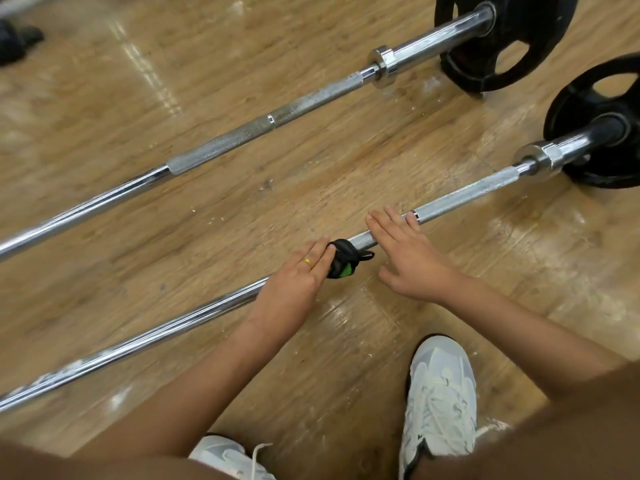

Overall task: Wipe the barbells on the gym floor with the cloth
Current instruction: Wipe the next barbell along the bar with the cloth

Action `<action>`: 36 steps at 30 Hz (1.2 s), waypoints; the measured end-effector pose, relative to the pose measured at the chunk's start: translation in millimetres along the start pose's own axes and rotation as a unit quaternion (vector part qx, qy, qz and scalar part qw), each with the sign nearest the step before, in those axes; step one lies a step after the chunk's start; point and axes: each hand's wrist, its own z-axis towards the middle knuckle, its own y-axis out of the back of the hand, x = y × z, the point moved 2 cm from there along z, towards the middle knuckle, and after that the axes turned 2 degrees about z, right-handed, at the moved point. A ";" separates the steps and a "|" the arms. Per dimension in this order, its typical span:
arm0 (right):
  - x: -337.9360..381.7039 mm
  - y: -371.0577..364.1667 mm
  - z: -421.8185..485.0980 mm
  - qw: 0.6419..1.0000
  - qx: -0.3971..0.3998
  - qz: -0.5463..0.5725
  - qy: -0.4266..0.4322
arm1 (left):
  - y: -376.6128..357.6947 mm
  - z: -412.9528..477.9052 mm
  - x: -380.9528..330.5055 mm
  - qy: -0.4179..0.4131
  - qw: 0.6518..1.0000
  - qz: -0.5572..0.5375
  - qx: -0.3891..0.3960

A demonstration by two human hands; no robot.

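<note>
Wiping step, near barbell (pixel 467 193): left hand (pixel 294 282) presses cloth (pixel 341 263) onto shaft, fingers flat; right hand (pixel 405 261), fingers straight, rests on bar just beyond cloth. Next, probably: right hand clears for cloth's slide.

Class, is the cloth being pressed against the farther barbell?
No: the left hand presses the cloth onto the nearer barbell; the farther barbell lies untouched.
</note>
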 end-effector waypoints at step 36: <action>-3.0 17.0 53.5 0.999 0.037 0.001 -0.019 | -2.6 36.7 34.3 -0.077 0.991 0.106 0.028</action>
